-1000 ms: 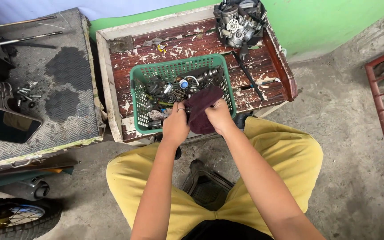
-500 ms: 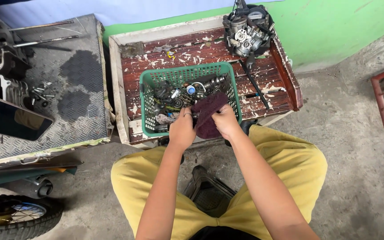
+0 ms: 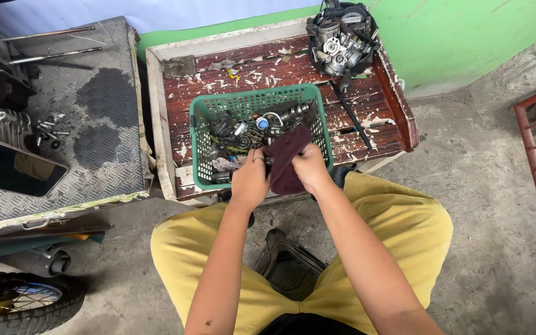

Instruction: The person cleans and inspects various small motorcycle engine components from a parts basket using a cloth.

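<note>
In the head view, both hands are closed on a dark red cloth (image 3: 286, 158) over the near edge of the green basket (image 3: 201, 149) on the wooden tabletop (image 3: 268, 74). The left hand (image 3: 249, 181) grips its lower left side, the right hand (image 3: 310, 167) its right side. The long axis of the cloth runs away from the person, toward the metal parts (image 3: 249, 127).

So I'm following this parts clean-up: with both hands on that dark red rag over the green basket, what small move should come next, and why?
Probably keep rubbing whatever the rag is wrapped around. Both the left hand and right hand pinch it above the near edge of the green basket, and it is bunched as if folded around something, though no part shows. Setting it down seems premature.
</note>
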